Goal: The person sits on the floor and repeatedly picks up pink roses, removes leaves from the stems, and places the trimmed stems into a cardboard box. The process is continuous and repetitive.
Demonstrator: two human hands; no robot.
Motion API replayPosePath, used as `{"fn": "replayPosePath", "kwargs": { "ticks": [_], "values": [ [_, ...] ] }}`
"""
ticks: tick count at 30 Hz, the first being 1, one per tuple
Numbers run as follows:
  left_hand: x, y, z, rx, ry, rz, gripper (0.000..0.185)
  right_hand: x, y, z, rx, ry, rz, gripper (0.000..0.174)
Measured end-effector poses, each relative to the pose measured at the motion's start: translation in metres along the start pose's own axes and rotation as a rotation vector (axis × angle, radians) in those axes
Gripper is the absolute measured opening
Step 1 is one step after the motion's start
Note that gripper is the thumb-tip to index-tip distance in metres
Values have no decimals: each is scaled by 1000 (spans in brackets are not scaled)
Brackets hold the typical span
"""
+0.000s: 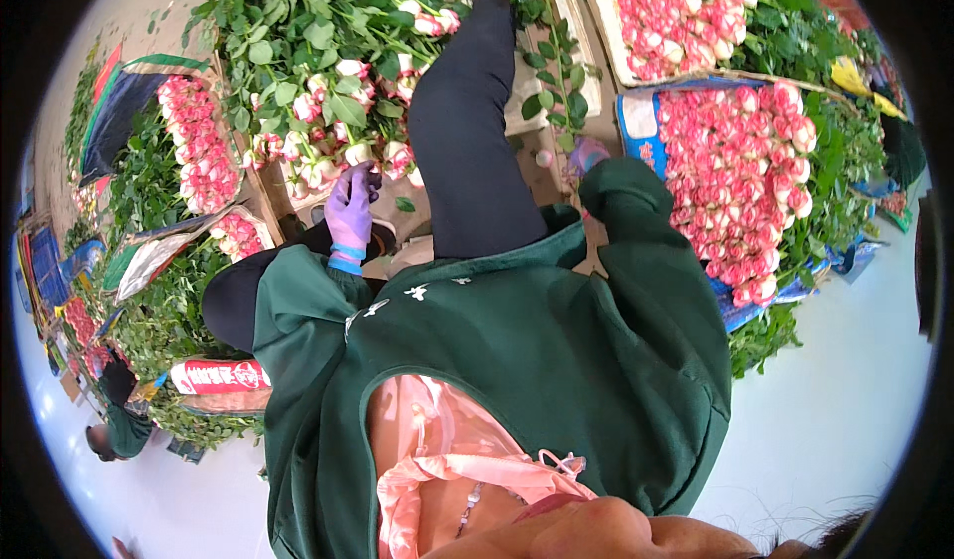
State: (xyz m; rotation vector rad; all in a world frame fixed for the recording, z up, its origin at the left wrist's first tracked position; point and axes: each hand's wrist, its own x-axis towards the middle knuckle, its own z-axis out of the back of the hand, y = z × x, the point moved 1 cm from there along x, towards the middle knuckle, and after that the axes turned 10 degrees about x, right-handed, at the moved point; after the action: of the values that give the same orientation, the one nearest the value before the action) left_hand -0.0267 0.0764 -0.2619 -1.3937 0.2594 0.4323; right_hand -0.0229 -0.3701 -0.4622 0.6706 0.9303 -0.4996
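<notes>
My left hand (pixel 352 212), in a lilac glove with dark-stained fingertips, is raised just below a heap of cut pink-and-white roses (pixel 359 153). Its fingers are bent and somewhat apart, and no item shows between them. My right hand (pixel 589 155), also gloved and partly covered by the green sleeve, closes around the lower end of a long leafy rose stem (pixel 559 74). That stem runs away from me, beside my outstretched leg. A pale pink rosebud (pixel 544 158) lies just left of this hand; whether it belongs to the stem is unclear.
On the right, packed pink roses (pixel 730 186) lie on blue printed wrapping, with another bundle (pixel 678 15) beyond. More wrapped roses (pixel 197 145) and a red-and-white carton (pixel 220 376) are at left. Another person (pixel 123 428) is at the far lower left.
</notes>
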Motion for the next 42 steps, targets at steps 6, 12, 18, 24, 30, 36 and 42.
{"fn": "replayPosePath", "kwargs": {
  "ticks": [6,12,18,24,30,36,42],
  "values": [
    [0,2,-4,58,-18,4,29,12,-3,6,-41,-45,-36,58],
    [-2,10,-3,91,-25,52,30,39,-24,8,59,32,-65,48],
    [-1,15,-1,90,-34,63,32,103,-73,-23,-146,-229,-14,43],
    [15,11,0,76,105,21,33,155,-162,-37,-107,-193,80,40],
    [1,13,-5,30,12,35,30,-97,24,19,210,-356,191,40],
    [-13,-83,-27,-31,115,-335,27,-213,117,120,690,-264,573,24],
    [-63,-180,-45,258,187,-771,25,-337,329,73,328,-306,1424,30]
  ]
}}
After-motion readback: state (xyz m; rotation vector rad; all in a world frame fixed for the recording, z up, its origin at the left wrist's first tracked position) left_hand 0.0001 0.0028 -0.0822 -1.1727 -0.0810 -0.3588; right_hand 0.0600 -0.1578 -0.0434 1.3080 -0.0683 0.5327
